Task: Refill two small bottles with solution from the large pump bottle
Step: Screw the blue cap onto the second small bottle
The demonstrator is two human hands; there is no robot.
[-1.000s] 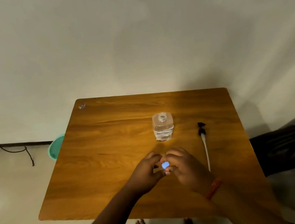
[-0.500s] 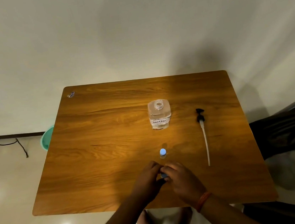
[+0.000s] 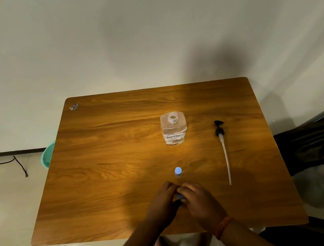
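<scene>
Wooden table, seen from above. Large bottle upright near centre, neck open, labelled SOLUTION. Pump lying flat at 3 o'clock of it, apart, tube toward the near edge. One blue-capped small bottle standing at 6 o'clock of the large bottle. Just nearer, left hand and right hand close together, fingers curled, both pinching a second small bottle, mostly hidden. Orange band on the right wrist.

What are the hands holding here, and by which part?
Both hands, left hand and right hand, close on a small bottle with a blue top; the exact place of each grip is hidden.
</scene>
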